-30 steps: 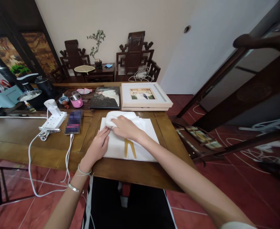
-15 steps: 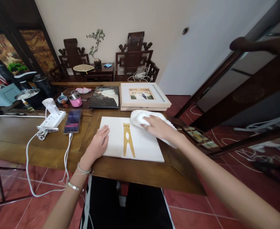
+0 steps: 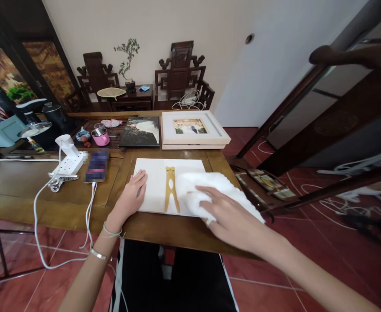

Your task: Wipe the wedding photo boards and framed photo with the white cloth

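Note:
A white rectangular board (image 3: pixel 153 186) lies flat near the table's front edge, with a tan long-legged animal figure (image 3: pixel 170 180) on its middle. My left hand (image 3: pixel 135 190) rests open on the board's left edge, fingers stretched out. In my right hand (image 3: pixel 224 212) is a bunched fluffy white cloth (image 3: pixel 223 186), pressed on the board's right part. The cloth covers the board's right side and its loose end hangs past the board to the right.
Behind the board lie a framed photo (image 3: pixel 195 141) and a dark picture panel (image 3: pixel 138 134). To the left are a phone (image 3: pixel 96 167) on a white cable, a power strip (image 3: pixel 68 164), and a pink cup (image 3: pixel 101 138). Wooden furniture (image 3: pixel 307 130) stands at the right.
My right hand has brought the white cloth from the board's back right corner toward its front right. My left hand stays on the left edge.

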Motion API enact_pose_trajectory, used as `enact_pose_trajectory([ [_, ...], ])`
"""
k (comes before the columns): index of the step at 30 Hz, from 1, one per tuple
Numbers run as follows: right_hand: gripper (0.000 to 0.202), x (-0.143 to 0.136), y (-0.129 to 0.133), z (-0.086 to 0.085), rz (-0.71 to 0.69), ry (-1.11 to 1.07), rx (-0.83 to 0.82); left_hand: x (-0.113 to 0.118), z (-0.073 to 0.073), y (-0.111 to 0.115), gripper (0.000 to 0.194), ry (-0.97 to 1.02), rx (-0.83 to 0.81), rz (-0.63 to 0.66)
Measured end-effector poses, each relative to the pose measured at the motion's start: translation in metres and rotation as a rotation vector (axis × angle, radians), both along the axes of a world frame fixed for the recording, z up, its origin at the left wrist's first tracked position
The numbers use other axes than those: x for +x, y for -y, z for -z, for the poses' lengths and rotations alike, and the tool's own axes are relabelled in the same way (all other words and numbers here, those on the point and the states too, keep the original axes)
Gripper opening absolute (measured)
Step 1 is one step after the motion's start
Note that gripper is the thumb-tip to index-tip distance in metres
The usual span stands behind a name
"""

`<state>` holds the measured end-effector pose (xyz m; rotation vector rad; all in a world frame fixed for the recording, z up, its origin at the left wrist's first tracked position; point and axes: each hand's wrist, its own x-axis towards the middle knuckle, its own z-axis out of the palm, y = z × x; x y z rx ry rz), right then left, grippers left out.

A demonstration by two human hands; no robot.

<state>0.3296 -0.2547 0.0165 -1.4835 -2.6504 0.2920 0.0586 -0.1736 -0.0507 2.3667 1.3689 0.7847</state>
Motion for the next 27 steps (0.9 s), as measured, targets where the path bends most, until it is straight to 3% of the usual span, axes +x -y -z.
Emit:
enact_pose_trajectory([
  [6, 0.029, 0.007, -0.097, 0.013, 0.103, -0.035, 0.101, 0.0, -0.001, 0.001, 0.041, 0.017, 0.007, 0.002],
  [10, 0.028, 0.007, -0.118, 0.013, 0.109, -0.05, 0.118, 0.0, -0.001, 0.001, 0.041, 0.019, 0.016, -0.004],
  [14, 0.026, 0.01, -0.09, 0.016, 0.063, -0.055, 0.114, 0.0, 0.0, 0.001, 0.041, 0.021, 0.021, -0.011],
  [18, 0.023, 0.014, -0.028, 0.012, 0.024, -0.093, 0.061, 0.0, 0.0, 0.001, 0.042, 0.025, 0.016, -0.012],
  [22, 0.026, 0.012, 0.033, -0.005, -0.074, -0.08, -0.056, 0.001, -0.001, 0.001, 0.042, 0.024, 0.014, -0.011],
  [25, 0.03, 0.01, 0.05, -0.013, -0.103, -0.075, -0.105, 0.001, -0.002, 0.001, 0.042, 0.022, 0.009, -0.011],
  [27, 0.026, 0.011, 0.043, -0.012, -0.066, -0.079, -0.111, 0.001, -0.001, 0.001, 0.042, 0.025, 0.005, -0.011],
])
